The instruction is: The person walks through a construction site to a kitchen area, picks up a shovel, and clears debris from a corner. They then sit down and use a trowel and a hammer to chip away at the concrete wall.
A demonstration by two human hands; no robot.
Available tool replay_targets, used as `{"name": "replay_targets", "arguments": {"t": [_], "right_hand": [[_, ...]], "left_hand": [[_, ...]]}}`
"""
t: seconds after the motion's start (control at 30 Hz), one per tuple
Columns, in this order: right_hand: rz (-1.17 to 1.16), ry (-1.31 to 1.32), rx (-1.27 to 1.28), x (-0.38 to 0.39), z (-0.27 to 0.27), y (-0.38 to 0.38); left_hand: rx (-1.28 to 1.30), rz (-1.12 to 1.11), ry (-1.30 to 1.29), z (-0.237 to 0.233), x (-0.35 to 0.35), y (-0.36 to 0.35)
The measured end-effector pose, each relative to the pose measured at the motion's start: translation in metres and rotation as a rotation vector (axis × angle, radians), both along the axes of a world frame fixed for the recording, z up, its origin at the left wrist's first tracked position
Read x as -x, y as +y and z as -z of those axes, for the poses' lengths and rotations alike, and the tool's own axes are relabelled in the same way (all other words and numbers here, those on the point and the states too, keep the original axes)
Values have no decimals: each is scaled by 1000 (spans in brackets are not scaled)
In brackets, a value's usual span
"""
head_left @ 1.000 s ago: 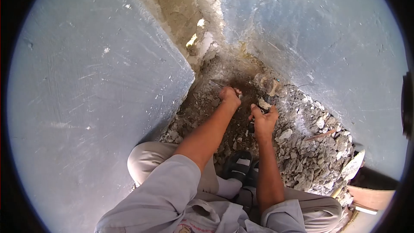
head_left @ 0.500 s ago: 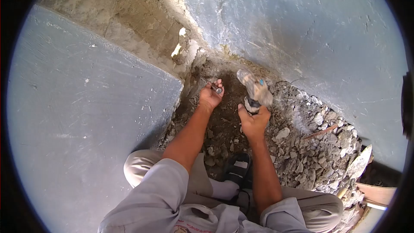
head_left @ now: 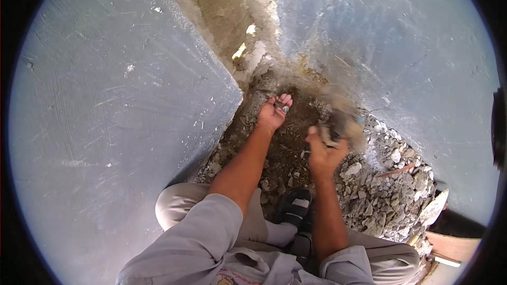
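Observation:
My left hand (head_left: 273, 114) is closed around a metal chisel (head_left: 285, 109), whose round grey end shows at the fingers. The chisel's far end is hidden against the broken ground by the wall corner. To the right, my right hand (head_left: 326, 157) grips a hammer (head_left: 342, 121) by its short handle. The hammer's head is smeared by motion; it looks pale brown and wrapped, with a dark band and a bit of blue. A gap separates the hammer from the chisel.
Grey painted walls (head_left: 127, 116) rise at left and right (head_left: 401, 42), with a broken-out, sandy gap (head_left: 216, 5) between them. Rubble (head_left: 380, 195) is heaped on the right, with a reddish strip (head_left: 395, 171) on it. A dark sandal (head_left: 293, 207) is below my hands.
The view has turned and shifted, so both hands appear farther right. The hammer has swung rightward, away from the chisel, and is more blurred. My left hand still holds the chisel.

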State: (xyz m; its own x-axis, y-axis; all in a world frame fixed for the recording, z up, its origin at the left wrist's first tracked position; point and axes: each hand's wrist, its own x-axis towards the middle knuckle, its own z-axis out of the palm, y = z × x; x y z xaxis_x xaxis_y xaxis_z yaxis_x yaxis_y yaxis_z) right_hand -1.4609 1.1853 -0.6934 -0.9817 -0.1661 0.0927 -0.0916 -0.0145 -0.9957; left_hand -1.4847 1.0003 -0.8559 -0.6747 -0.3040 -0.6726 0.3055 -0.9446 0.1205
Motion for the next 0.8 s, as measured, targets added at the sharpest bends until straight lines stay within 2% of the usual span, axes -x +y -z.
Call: {"name": "replay_targets", "arguments": {"t": [0.03, 0.07, 0.13, 0.2, 0.27, 0.3, 0.4, 0.5, 0.53, 0.57, 0.63, 0.67, 0.7, 0.73, 0.8], "right_hand": [[52, 69, 11, 4, -10, 0], [92, 124, -124, 6, 7, -2], [184, 237, -398, 6, 70, -4], [-114, 143, -305, 11, 83, -6], [-240, -79, -473, 10, 86, -9], [-223, -195, -388, 7, 59, -12], [-105, -61, -4, 6, 1, -12], [3, 249, -75, 8, -43, -2], [-31, 260, -81, 11, -44, 2], [-124, 166, -227, 10, -27, -5], [-292, -17, -528, 9, 42, -19], [-356, -111, -679, 10, 56, -17], [-298, -85, -599, 9, 56, -15], [-258, -48, -518, 8, 57, -16], [-214, -71, -320, -8, 46, -10]], "left_hand": [[-19, -17, -8, -8, 2, -3], [-38, -31, -15, -12, 5, -5], [-29, -27, -30, -13, 5, -6], [-16, 46, -5, -6, 7, -6], [-3, 65, 19, 35, 5, -8], [1, 62, 21, 52, -2, -10], [34, -14, -49, -7, 3, -3], [-22, -62, -14, -15, 7, -14], [-58, -73, -10, -20, 7, -17], [-35, -84, -21, -7, 8, -19], [-42, -37, -35, -11, 5, -16], [-46, 2, -37, -15, 7, -11], [-48, 65, 96, -4, 2, -11], [-29, 39, 73, 8, 14, -20], [-27, -7, -37, 3, 4, -12]]}}
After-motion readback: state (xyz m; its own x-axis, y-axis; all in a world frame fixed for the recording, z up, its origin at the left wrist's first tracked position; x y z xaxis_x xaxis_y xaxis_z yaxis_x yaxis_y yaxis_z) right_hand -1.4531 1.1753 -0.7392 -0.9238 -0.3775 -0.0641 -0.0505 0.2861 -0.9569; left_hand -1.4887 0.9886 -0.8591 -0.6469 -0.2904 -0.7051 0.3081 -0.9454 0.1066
